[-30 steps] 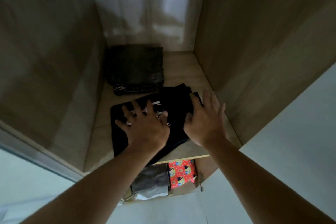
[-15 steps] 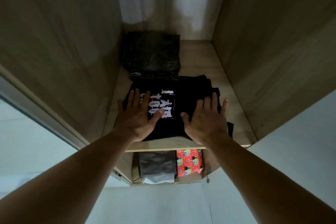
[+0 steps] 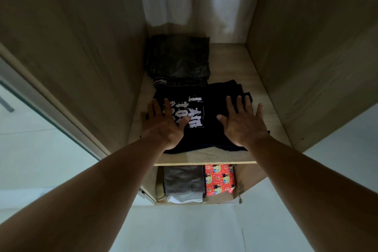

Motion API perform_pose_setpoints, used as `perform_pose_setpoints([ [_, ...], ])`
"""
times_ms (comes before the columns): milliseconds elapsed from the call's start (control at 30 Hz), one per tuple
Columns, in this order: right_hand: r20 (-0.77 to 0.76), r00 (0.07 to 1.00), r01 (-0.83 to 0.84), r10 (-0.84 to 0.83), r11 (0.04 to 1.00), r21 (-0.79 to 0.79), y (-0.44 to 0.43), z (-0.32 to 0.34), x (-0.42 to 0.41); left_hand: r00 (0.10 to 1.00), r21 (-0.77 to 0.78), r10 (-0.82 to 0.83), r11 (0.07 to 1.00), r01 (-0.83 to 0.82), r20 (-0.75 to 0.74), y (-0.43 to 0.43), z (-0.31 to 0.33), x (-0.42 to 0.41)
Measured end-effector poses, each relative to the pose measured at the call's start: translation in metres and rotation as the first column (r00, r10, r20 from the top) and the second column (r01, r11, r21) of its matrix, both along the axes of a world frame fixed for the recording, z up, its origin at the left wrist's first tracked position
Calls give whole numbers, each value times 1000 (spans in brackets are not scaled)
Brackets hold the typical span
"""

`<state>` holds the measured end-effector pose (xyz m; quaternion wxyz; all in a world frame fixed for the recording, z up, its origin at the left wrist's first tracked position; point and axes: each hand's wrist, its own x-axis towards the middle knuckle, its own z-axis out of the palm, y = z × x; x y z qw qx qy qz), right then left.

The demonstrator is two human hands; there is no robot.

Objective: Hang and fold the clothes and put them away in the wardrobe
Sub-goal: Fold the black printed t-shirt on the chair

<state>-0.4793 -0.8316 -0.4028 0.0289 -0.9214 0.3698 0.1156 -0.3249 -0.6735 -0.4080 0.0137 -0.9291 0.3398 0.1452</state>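
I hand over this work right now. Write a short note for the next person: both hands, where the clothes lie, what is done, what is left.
Hands: left hand and right hand open, flat on the folded black T-shirt with white print.
It lies on the wooden shelf, in front of the folded dark jeans.
Done: shirt folded, shelved.
Left: withdraw hands; further clothes not in view.
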Motion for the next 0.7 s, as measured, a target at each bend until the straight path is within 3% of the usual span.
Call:
perform_pose_setpoints([
  [100, 11, 1000, -18, 18, 1000, -7, 7, 17, -3, 999, -44, -28, 999, 26, -38, 6, 15, 0],
  [267, 117, 993, -29, 24, 999, 41, 40, 58, -20, 980, -215, -188, 956, 197, 64, 37, 54, -26],
  [400, 190, 981, -46, 45, 999, -1, 80, 108, -36, 970, -377, -226, 894, 243, 88, 75, 96, -45],
  [567, 235, 967, -86, 99, 994, -65, 149, 185, -49, 918, -355, -282, 858, 372, 279, 173, 173, -64],
  [700, 305, 928, -213, 216, 976, -42, 240, 258, -43, 917, -342, -166, 892, 297, 364, 286, 239, -77],
])
